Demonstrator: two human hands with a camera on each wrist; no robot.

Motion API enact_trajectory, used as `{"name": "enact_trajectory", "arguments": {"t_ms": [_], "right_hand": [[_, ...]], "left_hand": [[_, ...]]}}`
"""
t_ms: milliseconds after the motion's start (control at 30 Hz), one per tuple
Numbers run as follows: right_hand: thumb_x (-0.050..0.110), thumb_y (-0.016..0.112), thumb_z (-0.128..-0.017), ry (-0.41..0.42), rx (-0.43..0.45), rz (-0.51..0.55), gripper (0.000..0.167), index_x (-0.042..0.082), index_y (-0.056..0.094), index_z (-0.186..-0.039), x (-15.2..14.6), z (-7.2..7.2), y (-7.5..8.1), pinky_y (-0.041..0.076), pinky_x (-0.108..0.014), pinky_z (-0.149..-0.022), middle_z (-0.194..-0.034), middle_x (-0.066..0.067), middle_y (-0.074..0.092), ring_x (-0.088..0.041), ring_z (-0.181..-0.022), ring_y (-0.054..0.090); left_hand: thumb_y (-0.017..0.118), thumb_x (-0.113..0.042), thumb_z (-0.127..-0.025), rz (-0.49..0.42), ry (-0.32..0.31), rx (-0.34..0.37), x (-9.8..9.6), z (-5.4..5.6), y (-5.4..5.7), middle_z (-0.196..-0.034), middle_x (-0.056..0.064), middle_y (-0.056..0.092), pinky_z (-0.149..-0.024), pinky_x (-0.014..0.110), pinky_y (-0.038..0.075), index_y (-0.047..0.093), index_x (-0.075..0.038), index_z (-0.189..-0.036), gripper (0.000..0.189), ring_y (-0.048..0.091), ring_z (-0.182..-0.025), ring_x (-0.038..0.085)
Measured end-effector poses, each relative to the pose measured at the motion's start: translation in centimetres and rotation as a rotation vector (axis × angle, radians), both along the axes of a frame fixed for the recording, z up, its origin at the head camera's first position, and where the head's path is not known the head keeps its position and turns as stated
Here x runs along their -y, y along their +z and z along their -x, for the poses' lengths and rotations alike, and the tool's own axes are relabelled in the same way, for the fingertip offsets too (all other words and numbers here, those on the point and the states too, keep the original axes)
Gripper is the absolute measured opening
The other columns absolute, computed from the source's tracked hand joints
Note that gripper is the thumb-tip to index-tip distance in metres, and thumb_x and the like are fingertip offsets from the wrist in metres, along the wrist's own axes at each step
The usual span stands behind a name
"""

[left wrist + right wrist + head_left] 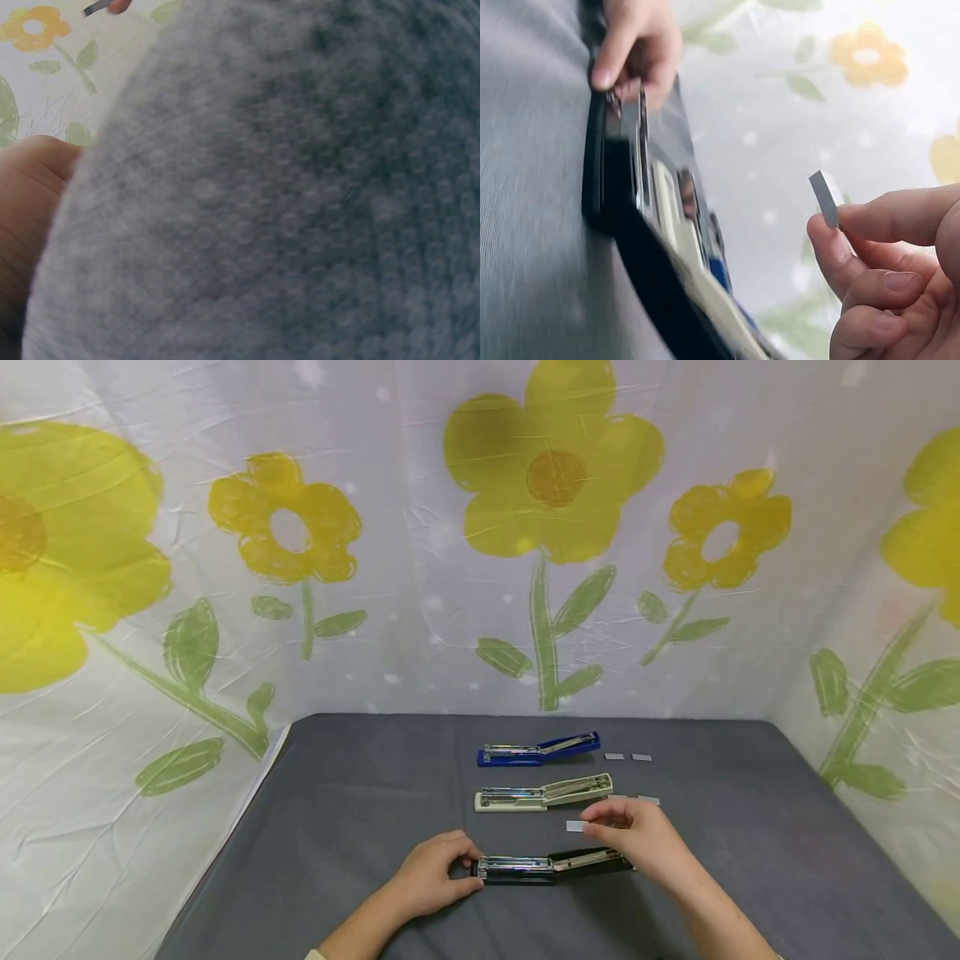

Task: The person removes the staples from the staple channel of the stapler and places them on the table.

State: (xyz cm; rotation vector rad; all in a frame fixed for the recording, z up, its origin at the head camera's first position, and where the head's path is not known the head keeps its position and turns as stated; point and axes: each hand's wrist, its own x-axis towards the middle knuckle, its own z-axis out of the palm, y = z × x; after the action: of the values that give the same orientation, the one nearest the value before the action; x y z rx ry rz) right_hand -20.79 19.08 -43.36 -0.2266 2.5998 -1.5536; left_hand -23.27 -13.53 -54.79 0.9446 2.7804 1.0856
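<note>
A black stapler lies spread wide across the front of the table, its upper arm swung out to the right and its metal channel exposed. My left hand grips its left end between thumb and fingers. Above its right half, my right hand pinches a short strip of staples between thumb and forefinger; the strip is clear of the stapler. In the left wrist view, grey fabric covers most of the picture and hides the left hand's fingers.
Behind stand a cream stapler and a blue stapler, both opened out the same way. Two staple strips lie right of the blue one; more lie beside the cream one, partly behind my right hand. A flowered cloth hangs around the table.
</note>
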Motion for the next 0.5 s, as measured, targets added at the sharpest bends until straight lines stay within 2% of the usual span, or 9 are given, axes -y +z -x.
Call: {"name": "enact_trajectory", "arguments": {"t_ms": [267, 400, 500], "right_hand": [[0.015, 0.078, -0.092, -0.147, 0.07, -0.066, 0.02, 0.003, 0.076, -0.106, -5.0, -1.4, -0.4, 0.044, -0.029, -0.066, -0.095, -0.007, 0.074, -0.014, -0.079, 0.059], [0.017, 0.077, -0.093, -0.177, 0.107, -0.102, 0.023, 0.002, 0.075, -0.11, -7.0, -1.9, -0.9, 0.046, -0.031, -0.067, -0.098, -0.006, 0.074, -0.013, -0.082, 0.059], [0.017, 0.077, -0.093, -0.185, 0.108, -0.13, 0.023, 0.001, 0.075, -0.11, -8.2, -2.0, -1.3, 0.05, -0.031, -0.072, -0.1, -0.006, 0.075, -0.013, -0.088, 0.063]], "left_hand": [[0.083, -0.033, -0.087, -0.006, -0.002, -0.006, -0.1, -0.1, -0.1, -0.088, -0.017, 0.054, -0.074, 0.027, 0.046, 0.07, -0.026, -0.099, 0.019, 0.052, -0.08, 0.001], [0.084, -0.033, -0.087, -0.012, -0.004, -0.011, 0.0, 0.0, -0.2, -0.088, -0.017, 0.055, -0.074, 0.027, 0.046, 0.07, -0.026, -0.099, 0.019, 0.052, -0.08, 0.001], [0.084, -0.032, -0.087, -0.016, 0.001, -0.007, 0.0, 0.0, -0.2, -0.088, -0.017, 0.055, -0.074, 0.027, 0.046, 0.07, -0.026, -0.098, 0.02, 0.051, -0.08, 0.002]]}}
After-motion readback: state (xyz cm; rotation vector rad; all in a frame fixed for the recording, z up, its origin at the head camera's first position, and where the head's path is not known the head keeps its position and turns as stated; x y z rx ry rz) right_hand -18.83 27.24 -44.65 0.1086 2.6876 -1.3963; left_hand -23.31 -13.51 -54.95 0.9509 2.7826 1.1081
